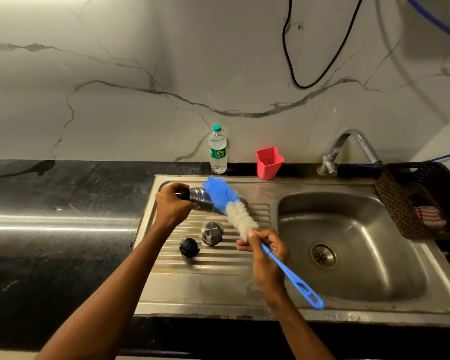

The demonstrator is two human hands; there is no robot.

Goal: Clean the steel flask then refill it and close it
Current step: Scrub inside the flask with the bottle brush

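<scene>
Over the drainboard (213,266), the left hand (170,205) gripped the steel flask (202,200) tipped sideways, presumably to take the brush (230,207) clasped in the right hand (266,258); cap (212,233) and stopper (189,247) lay beside.

A single head-worn wide-angle camera looked forward and down from close above the sink (348,311), facing the marble wall (140,74) beyond the countertop's (63,193) far edge.

Open steel flask (202,201) lies tilted above the draining board.
</scene>
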